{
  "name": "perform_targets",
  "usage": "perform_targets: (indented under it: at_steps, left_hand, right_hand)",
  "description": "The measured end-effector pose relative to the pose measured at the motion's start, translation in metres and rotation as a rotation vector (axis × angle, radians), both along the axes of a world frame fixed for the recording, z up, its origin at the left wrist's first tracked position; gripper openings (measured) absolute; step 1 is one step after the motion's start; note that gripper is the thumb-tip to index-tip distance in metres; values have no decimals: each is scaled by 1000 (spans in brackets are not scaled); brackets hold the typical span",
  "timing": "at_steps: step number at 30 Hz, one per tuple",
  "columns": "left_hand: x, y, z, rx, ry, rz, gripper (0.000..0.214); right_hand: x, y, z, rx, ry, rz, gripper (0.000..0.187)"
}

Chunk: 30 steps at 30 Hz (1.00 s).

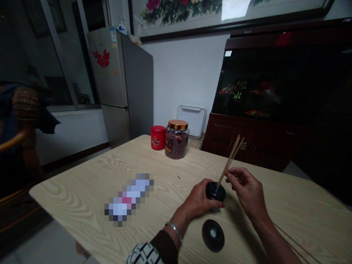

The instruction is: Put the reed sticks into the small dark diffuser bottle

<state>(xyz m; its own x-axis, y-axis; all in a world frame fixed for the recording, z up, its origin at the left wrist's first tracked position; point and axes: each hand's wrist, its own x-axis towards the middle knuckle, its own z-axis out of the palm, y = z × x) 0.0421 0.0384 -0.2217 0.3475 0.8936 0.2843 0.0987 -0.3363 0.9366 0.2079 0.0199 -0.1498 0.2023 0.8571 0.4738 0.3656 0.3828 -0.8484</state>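
Apparently for steadiness, the fingers of the left hand [196, 198] are wrapped around a dark bottle [220, 194] on the worktop [90, 183]. On its near side, a dark disc [213, 236] is laid. Thin sticks [231, 157], leaning right from the bottle's mouth, are pinched by the fingers of the right hand [249, 190], presumably for control. Loose sticks [291, 238] are seen near right.

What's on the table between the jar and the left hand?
In the head view, one small dark sliver, too small to identify, lies between the jar and left hand; otherwise that stretch of table looks bare.
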Motion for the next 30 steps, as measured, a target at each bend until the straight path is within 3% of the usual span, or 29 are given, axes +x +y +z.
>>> perform_targets:
  at_steps: [5,9,13,16,20,30]
  left_hand:
    - [0,1,0,-13,1,-3,73]
    - [0,1,-1,-25,15,7,75]
    - [-1,0,-1,-34,10,11,75]
    - [-1,0,0,-42,1,0,75]
    - [0,-1,1,-45,-5,-4,74]
    - [0,-2,4,-51,-18,-6,72]
  right_hand:
    - [8,-7,-1,-61,-30,33,33]
    - [54,-12,-3,-169,-172,-48,37]
    - [120,-21,-17,-291,-580,-86,31]
    - [153,-34,-34,-395,-864,-127,28]
    - [163,-47,-54,-478,-987,-171,23]
    - [169,-40,-79,-406,-1146,-258,31]
